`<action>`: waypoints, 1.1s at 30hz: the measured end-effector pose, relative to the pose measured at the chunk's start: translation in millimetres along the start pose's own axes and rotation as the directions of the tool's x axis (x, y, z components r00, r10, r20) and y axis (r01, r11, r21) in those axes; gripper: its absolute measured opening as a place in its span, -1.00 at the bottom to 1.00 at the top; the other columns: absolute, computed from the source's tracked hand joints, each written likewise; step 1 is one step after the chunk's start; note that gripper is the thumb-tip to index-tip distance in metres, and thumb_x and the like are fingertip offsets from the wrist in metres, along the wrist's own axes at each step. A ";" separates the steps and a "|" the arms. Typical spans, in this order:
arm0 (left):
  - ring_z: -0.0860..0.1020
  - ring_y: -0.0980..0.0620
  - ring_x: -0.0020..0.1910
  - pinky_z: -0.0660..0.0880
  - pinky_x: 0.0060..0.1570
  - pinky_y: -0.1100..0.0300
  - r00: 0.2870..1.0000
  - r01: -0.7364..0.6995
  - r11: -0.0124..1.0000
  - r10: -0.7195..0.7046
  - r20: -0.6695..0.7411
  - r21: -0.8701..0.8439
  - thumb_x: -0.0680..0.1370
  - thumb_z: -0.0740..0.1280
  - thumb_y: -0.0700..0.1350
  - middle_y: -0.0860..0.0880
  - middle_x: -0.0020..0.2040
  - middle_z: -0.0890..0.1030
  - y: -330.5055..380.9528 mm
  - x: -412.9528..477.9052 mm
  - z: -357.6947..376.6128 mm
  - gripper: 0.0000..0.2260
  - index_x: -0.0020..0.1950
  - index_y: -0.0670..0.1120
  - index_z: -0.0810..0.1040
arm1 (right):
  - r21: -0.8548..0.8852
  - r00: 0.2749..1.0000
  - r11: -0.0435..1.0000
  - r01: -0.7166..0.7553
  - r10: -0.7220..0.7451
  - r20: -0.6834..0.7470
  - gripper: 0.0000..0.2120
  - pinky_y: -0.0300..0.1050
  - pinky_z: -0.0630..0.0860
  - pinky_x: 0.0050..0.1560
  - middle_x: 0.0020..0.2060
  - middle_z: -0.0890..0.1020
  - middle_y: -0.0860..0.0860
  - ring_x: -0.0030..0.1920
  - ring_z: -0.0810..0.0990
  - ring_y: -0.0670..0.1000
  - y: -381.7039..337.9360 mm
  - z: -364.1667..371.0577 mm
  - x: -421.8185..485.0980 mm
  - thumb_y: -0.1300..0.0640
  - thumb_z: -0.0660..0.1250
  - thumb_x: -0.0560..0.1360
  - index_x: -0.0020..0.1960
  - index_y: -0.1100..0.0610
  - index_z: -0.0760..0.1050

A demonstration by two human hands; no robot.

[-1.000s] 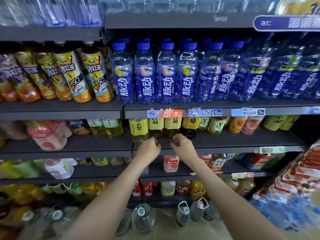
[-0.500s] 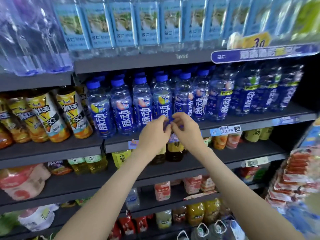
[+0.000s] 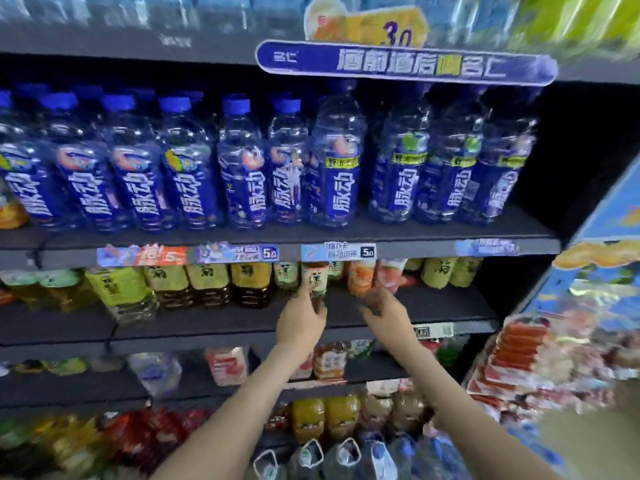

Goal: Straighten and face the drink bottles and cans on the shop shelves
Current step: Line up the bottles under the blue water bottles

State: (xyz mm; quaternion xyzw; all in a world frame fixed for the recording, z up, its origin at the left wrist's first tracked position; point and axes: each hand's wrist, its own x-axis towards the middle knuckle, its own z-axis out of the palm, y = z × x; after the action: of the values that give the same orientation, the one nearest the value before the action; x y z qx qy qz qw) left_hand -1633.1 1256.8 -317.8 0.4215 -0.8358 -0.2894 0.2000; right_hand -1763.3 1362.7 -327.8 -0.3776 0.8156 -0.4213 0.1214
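Blue bottles [image 3: 341,161]: clear glossy plastic, shiny film labels; shelf [image 3: 433,233]: matt dark.

A blue promotional banner [image 3: 405,64] spans the upper centre beneath a yellow price card [image 3: 367,26]; price labels [image 3: 337,252] run across mid-frame, and red snack packets [image 3: 519,355] are stacked at lower right.

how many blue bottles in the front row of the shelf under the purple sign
10 blue bottles, that leftmost one cut by the frame; five more beside it; four on the right, tops behind the sign. More stand behind, partly hidden.
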 end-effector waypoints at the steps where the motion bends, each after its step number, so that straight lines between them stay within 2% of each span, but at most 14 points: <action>1: 0.56 -0.08 0.05 0.48 -0.12 0.10 0.999 0.039 0.999 -0.039 -0.022 -0.011 0.57 0.25 -0.06 -0.08 0.15 0.57 -3.2 0.7 9.4 -0.59 0.40 -0.06 0.30 | 0.004 1.000 1.000 -0.025 0.025 0.009 -0.73 -0.10 0.49 0.01 -0.01 0.58 0.06 0.03 0.57 0.08 12.0 -0.6 5.2 0.18 0.35 0.50 0.18 0.18 0.44; 7: 0.50 -0.12 0.19 0.51 0.01 0.05 0.982 0.124 0.992 -0.120 -0.146 0.024 0.58 0.24 -0.11 -0.12 0.36 0.37 -36.0 20.4 38.7 -0.52 0.47 -0.06 0.17 | 0.011 0.996 1.000 -0.006 0.005 0.095 -0.58 -0.07 0.45 0.10 0.13 0.52 0.16 0.11 0.54 0.13 40.9 44.6 39.0 0.21 0.36 0.49 0.30 0.22 0.36; 10: 0.39 -0.11 0.32 0.49 0.11 0.05 0.976 0.051 0.995 -0.031 -0.214 0.086 0.57 0.26 -0.15 -0.12 0.43 0.27 -55.7 39.8 56.6 -0.44 0.52 -0.04 0.12 | 0.068 0.997 0.997 0.036 -0.040 0.062 -0.46 -0.17 0.42 0.11 0.21 0.44 0.11 0.20 0.47 0.08 42.4 85.7 63.6 0.19 0.39 0.48 0.37 0.23 0.24; 12: 0.27 -0.16 0.41 0.45 0.24 -0.04 0.953 -0.070 0.979 0.122 -0.277 0.192 0.50 0.34 -0.22 -0.18 0.47 0.20 -74.0 57.9 70.7 -0.34 0.53 -0.04 0.12 | 0.050 0.993 0.993 0.110 -0.111 0.030 -0.41 -0.08 0.43 0.20 0.27 0.40 0.14 0.27 0.43 0.12 45.8 113.2 81.2 0.14 0.40 0.47 0.36 0.26 0.18; 14: 0.18 -0.23 0.45 0.31 0.36 -0.13 0.899 -0.180 0.896 0.317 -0.302 0.405 0.38 0.45 -0.29 -0.27 0.48 0.16 -96.1 78.3 85.8 -0.18 0.54 -0.06 0.10 | -0.103 0.979 0.975 0.196 -0.201 -0.040 -0.37 -0.08 0.37 0.28 0.27 0.38 0.21 0.29 0.38 0.16 51.5 134.9 96.3 0.14 0.41 0.46 0.38 0.34 0.17; 16: 0.12 -0.28 0.46 0.15 0.41 -0.17 0.846 -0.205 0.778 0.445 -0.292 0.593 0.32 0.49 -0.24 -0.30 0.48 0.14 -112.4 93.2 98.0 -0.07 0.55 -0.06 0.03 | -0.306 0.932 0.909 0.281 -0.335 -0.140 -0.34 -0.10 0.39 0.22 0.20 0.46 0.30 0.19 0.44 0.21 58.7 149.4 108.9 0.20 0.50 0.36 0.32 0.41 0.28; 19: 0.02 -0.24 0.49 -0.05 0.45 -0.16 0.763 -0.225 0.686 0.566 -0.313 0.691 0.38 0.40 -0.16 -0.20 0.51 0.05 -125.5 108.5 112.5 -0.10 0.56 -0.03 -0.08 | -0.377 0.901 0.880 0.289 -0.383 -0.202 -0.27 0.06 0.51 0.19 0.23 0.46 0.34 0.19 0.51 0.27 65.7 167.4 123.5 0.20 0.52 0.34 0.37 0.39 0.25; 21: 0.04 -0.20 0.49 -0.11 0.44 -0.13 0.728 -0.215 0.686 0.587 -0.355 0.695 0.41 0.43 -0.13 -0.17 0.52 0.05 -126.7 119.7 118.1 -0.14 0.56 -0.04 -0.03 | -0.626 0.916 0.738 0.252 -0.391 -0.093 -0.34 0.01 0.32 0.36 0.35 0.31 0.39 0.35 0.37 0.27 67.1 174.1 129.8 0.16 0.36 0.50 0.43 0.43 0.14; 24: 0.04 -0.17 0.50 -0.11 0.45 -0.13 0.683 -0.217 0.683 0.616 -0.391 0.697 0.44 0.40 -0.14 -0.16 0.52 0.04 -125.0 135.9 122.0 -0.13 0.56 -0.03 -0.11 | -0.713 0.914 0.639 0.290 -0.406 0.008 -0.46 0.06 0.06 0.47 0.45 -0.01 0.41 0.48 0.06 0.30 73.0 179.8 141.9 0.17 0.04 0.63 0.49 0.36 -0.08; 25: 0.02 -0.17 0.50 -0.11 0.45 -0.12 0.670 -0.223 0.673 0.631 -0.390 0.705 0.43 0.38 -0.18 -0.16 0.52 0.03 -125.4 140.0 122.8 -0.13 0.55 -0.02 -0.14 | -0.692 0.923 0.661 0.291 -0.385 0.021 -0.46 0.06 0.09 0.46 0.46 0.01 0.39 0.47 0.07 0.30 69.9 178.7 141.3 0.16 0.04 0.63 0.51 0.33 -0.06; 27: -0.03 -0.17 0.51 -0.11 0.46 -0.12 0.661 -0.231 0.663 0.644 -0.385 0.712 0.44 0.33 -0.22 -0.15 0.53 0.01 -128.3 148.3 123.9 -0.14 0.55 0.00 -0.17 | -0.509 0.922 0.824 0.249 -0.362 -0.135 -0.39 0.00 0.27 0.38 0.38 0.26 0.32 0.38 0.31 0.24 65.7 176.1 141.6 0.16 0.28 0.54 0.47 0.35 0.11; 30: -0.08 -0.16 0.51 -0.05 0.46 -0.13 0.639 -0.218 0.644 0.662 -0.391 0.734 0.49 0.23 -0.16 -0.16 0.53 0.01 -132.3 156.7 124.7 -0.24 0.55 0.01 -0.17 | -0.560 0.812 0.784 0.268 -0.496 -0.306 -0.18 -0.01 0.40 0.24 0.22 0.47 0.26 0.18 0.48 0.21 70.7 174.2 142.6 0.11 0.54 0.29 0.40 0.34 0.24; 31: -0.10 -0.16 0.52 -0.03 0.46 -0.14 0.630 -0.215 0.639 0.668 -0.395 0.739 0.50 0.23 -0.16 -0.18 0.54 -0.02 -133.4 158.1 125.3 -0.25 0.55 0.00 -0.16 | -0.591 0.809 0.768 0.246 -0.498 -0.311 -0.14 0.02 0.35 0.31 0.27 0.43 0.28 0.25 0.44 0.24 74.0 173.3 143.8 0.09 0.54 0.29 0.43 0.32 0.19; 33: -0.17 -0.15 0.53 -0.02 0.46 -0.14 0.627 -0.206 0.637 0.669 -0.399 0.743 0.51 0.22 -0.19 -0.18 0.55 -0.11 -135.2 159.5 126.6 -0.25 0.56 0.00 -0.17 | -0.629 0.835 0.748 0.212 -0.473 -0.282 -0.12 0.03 0.05 0.49 0.43 0.24 0.31 0.44 0.21 0.27 74.8 173.4 147.8 0.04 0.44 0.40 0.51 0.29 0.03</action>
State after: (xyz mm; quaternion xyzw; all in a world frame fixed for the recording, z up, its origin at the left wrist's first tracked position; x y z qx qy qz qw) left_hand -1716.8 1101.3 -486.8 0.3011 -0.8383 0.2361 0.3884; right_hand -1813.5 1180.2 -475.1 -0.4419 0.8237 -0.2426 -0.2595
